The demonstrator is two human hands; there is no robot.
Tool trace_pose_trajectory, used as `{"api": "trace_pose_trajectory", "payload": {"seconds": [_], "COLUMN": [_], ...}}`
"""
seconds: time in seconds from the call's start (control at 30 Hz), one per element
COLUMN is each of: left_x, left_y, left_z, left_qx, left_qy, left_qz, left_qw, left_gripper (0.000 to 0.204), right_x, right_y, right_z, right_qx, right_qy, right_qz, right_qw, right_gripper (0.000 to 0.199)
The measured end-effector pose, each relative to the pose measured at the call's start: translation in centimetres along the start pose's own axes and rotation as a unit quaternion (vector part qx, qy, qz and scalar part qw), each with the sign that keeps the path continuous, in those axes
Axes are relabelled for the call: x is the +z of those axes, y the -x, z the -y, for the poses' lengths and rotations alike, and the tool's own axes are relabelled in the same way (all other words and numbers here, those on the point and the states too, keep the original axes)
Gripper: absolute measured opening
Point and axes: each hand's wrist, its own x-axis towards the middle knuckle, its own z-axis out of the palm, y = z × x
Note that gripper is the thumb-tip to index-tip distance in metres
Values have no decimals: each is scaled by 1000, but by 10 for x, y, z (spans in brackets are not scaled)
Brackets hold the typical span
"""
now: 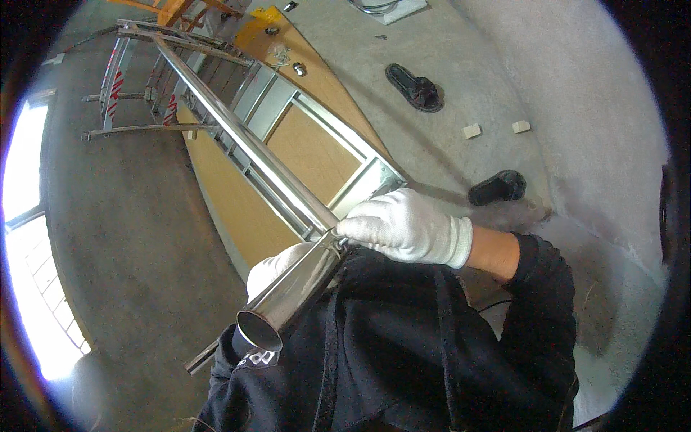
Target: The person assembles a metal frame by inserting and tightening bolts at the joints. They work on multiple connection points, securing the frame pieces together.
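A long, shiny metal tube (237, 133) runs from the far upper left towards my body. Its near part is a wider sleeve (288, 299) with an open round end facing me. A thin ring or band (335, 240) circles the tube where the sleeve begins. My right hand (403, 227), in a white glove, has its fingers closed in a pinch beside that band; whatever small part they grip is hidden. Behind the sleeve is my left hand (276, 271), also in a white glove, against its far side. The sleeve covers the left fingers.
Under the tube, a metal frame (327, 122) lies on a brown board (309, 155). A metal ladder (151, 97) with red-and-white stripes stands at the far left. Black slippers (414, 88) and small pale blocks (471, 131) are on the concrete floor to the right.
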Motion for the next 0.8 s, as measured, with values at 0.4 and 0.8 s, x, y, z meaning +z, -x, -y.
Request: {"api": "trace_pose_trajectory", "payload": {"seconds": [0.4, 0.8], "left_x": [10, 5], "left_y": [-4, -3], "left_z": [26, 19], "left_qx": [12, -47], "left_qy": [86, 156], "left_qz": [-24, 10], "left_qw": [996, 987], "left_gripper": [18, 15], "right_x": [-6, -19], "right_y": [-19, -23], "right_z": [-9, 30], "right_qx": [-176, 115], "right_qy": [149, -36], "right_qz": [-51, 84], "right_qw": [972, 989], "right_gripper": [22, 14]}}
